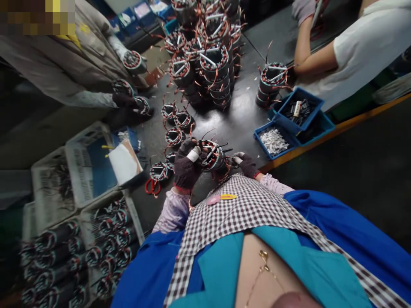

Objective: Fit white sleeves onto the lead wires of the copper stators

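Observation:
A motor stator (pixel 212 156) with copper windings and black sleeved leads is at the table's near edge, just beyond my checked apron. My left hand (pixel 187 166), in a dark fingerless glove with white tape on a finger, is closed around its left rim. On the stator's other side, my right hand (pixel 246 164), gloved the same way, has its fingers pinched together by the copper wires. What those fingertips hold is too small to make out. Left of my left hand, several small stators (pixel 174 136) stand in a cluster, with red-handled scissors (pixel 153 187) beside them.
Tall stacks of stators (pixel 215 64) rise at the table's far middle; a shorter stack (pixel 272 79) stands right. Blue bins (pixel 275 141) hold white and black small parts. Crates of stators (pixel 111 239) sit lower left. Co-workers' hands (pixel 125 100) are at far left and far right.

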Demonstrator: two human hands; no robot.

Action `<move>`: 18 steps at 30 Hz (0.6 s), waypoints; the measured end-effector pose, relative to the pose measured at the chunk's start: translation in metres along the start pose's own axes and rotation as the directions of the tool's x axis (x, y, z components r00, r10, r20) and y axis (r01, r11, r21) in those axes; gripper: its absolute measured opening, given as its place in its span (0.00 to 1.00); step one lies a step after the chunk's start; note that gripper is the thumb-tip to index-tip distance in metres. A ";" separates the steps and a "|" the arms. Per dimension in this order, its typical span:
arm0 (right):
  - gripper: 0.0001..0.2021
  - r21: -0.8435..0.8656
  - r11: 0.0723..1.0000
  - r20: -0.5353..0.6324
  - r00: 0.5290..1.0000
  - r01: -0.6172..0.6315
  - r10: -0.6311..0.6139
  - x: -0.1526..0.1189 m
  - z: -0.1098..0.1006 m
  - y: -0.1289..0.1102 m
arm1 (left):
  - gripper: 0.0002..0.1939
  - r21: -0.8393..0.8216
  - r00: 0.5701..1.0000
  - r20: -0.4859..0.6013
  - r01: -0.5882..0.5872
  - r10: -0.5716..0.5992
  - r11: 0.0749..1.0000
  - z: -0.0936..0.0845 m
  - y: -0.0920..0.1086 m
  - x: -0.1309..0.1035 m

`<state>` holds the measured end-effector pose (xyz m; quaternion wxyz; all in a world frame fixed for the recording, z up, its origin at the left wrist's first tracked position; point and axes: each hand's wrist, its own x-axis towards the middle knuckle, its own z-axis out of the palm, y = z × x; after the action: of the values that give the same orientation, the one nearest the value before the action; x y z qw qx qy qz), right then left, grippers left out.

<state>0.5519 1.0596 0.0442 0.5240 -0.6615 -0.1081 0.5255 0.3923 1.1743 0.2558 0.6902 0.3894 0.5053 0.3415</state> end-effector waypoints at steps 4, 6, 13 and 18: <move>0.04 0.001 1.000 0.035 0.999 0.002 -0.002 0.005 -0.002 0.009 | 0.31 -0.011 0.996 0.031 -0.084 0.084 0.996 -0.004 -0.010 0.007; 0.02 -0.042 0.999 0.086 0.996 0.010 -0.006 0.007 0.000 0.014 | 0.35 -0.051 0.993 0.044 -0.106 0.109 0.993 -0.006 -0.016 0.011; 0.03 -0.226 0.963 0.052 0.989 0.149 -0.140 0.006 0.027 0.008 | 0.26 -0.156 0.997 0.073 -0.029 0.040 0.987 -0.009 -0.021 0.013; 0.05 -0.294 0.932 0.212 0.965 0.212 -0.152 0.010 0.015 -0.016 | 0.23 -0.111 0.989 0.134 -0.055 0.070 0.992 -0.004 -0.015 0.010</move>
<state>0.5507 1.0816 0.0529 0.4465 -0.6713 -0.2998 0.5100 0.3922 1.1763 0.2375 0.7322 0.3902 0.4250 0.3618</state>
